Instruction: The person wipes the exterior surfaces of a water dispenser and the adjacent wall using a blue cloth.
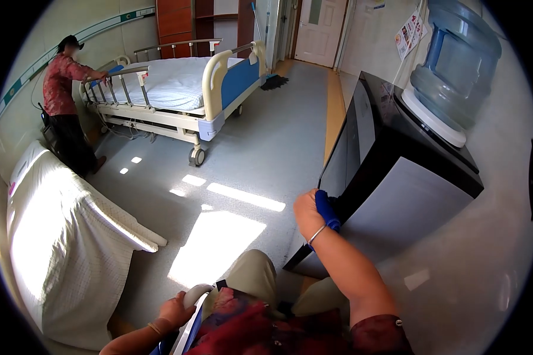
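Note:
My right hand is closed on a blue cloth, held against the front edge of the black and grey water dispenser. A thin bangle circles that wrist. Low in the view, my left hand grips a pale grey rounded edge beside my leg. Below it shows a white and blue panel, mostly cut off by my body and the frame's bottom. The left fingertips are partly hidden.
A large blue water bottle stands on the dispenser. Ahead is a wheeled bed with side rails. Another person touches its rail. A white sheet covers something at left. A dark mop rests near the door.

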Tool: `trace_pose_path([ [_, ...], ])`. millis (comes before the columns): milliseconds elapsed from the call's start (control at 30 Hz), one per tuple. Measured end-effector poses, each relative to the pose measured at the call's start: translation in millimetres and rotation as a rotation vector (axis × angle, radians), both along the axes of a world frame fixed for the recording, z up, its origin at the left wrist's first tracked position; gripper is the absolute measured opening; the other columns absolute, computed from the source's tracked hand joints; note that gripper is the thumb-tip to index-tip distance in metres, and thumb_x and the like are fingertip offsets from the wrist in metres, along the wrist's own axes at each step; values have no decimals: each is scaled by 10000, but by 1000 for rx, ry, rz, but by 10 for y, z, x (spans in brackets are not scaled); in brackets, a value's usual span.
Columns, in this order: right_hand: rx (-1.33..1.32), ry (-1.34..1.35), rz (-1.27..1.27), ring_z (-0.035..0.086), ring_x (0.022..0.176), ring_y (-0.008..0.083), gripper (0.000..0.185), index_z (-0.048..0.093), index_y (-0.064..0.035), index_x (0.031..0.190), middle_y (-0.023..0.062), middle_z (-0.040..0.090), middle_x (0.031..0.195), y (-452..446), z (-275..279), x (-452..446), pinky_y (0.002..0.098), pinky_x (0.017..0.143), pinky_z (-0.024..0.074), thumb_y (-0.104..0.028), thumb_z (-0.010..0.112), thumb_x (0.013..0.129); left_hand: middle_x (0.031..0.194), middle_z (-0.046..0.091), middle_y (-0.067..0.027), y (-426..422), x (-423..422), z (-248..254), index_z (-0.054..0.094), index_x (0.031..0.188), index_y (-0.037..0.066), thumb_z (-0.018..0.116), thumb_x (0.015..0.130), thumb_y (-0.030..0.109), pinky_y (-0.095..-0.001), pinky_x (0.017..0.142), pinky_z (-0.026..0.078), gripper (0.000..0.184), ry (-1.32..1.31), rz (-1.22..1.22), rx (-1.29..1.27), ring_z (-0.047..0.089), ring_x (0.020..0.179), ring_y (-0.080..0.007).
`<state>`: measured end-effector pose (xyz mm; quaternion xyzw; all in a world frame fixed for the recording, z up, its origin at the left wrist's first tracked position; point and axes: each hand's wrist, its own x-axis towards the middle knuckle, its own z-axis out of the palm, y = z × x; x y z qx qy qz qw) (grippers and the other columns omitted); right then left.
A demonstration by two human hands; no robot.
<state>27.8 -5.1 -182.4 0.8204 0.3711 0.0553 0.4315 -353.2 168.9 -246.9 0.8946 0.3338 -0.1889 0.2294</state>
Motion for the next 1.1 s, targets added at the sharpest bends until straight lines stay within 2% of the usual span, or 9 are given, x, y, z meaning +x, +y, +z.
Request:
trace_pose_path([
  [267,-18,109,92,637,793,214,198,706,-133,858,43,676,887,-167,-987,-71,409,668,435,-189,528,794,926,617,-244,14,5,16,471,1145,23,587,762,383,-437,799,475,539,-24,15,-45,601,875,-393],
  [433,161,260,145,622,836,219,204,704,-130,813,61,675,869,-510,-1115,-330,343,737,424,-203,517,777,882,622,-247,33,-49,-121,460,1116,21,579,758,382,-444,772,484,522,-54,-22,-42,608,847,-392],
  [533,60,321,377,564,1000,214,237,681,-89,878,84,649,978,-896,-1105,-412,331,880,390,-198,496,775,874,620,-250,23,-38,-117,462,1101,20,590,755,367,-451,758,486,507,-90,-12,-49,608,832,-397],
  [600,293,104,901,476,1131,205,302,621,-33,997,99,577,1129,-1270,-1117,-310,332,1000,320,-190,472,786,867,618,-253,20,-20,-94,463,1096,20,597,753,356,-456,749,489,499,-78,9,-49,608,826,-399],
  [667,283,196,854,442,1162,184,344,564,-38,1092,63,513,1213,-1527,-956,-280,338,1017,313,-176,472,790,873,618,-251,5,-8,-52,460,1103,20,595,755,355,-458,750,488,501,-56,2,-37,607,827,-401],
  [833,608,-12,737,449,1112,135,279,599,-117,1046,-16,532,1110,-1910,-268,-341,317,966,330,-167,518,783,892,613,-252,-7,-11,-44,459,1129,23,592,766,356,-447,773,479,510,-65,8,-24,598,853,-401],
  [867,672,-45,686,468,1081,130,271,608,-147,1041,-35,533,1080,-1966,-143,-343,358,962,335,-158,547,777,892,613,-252,-12,-11,-52,459,1129,23,592,766,356,-447,773,479,510,-58,0,-24,598,853,-401],
  [1000,864,-500,543,490,1081,212,253,612,-127,1061,14,534,1089,-2229,417,-331,463,986,319,-125,518,827,905,621,-242,-17,-8,-31,437,1179,24,579,768,373,-449,777,479,557,-1,-11,23,604,857,-394],
  [1100,1258,-819,401,443,1155,332,295,559,-42,1130,139,488,1204,-2627,576,-145,479,1011,300,-130,433,879,909,622,-239,-10,-7,-33,434,1192,29,567,771,385,-447,779,478,567,16,-23,39,606,858,-390],
])
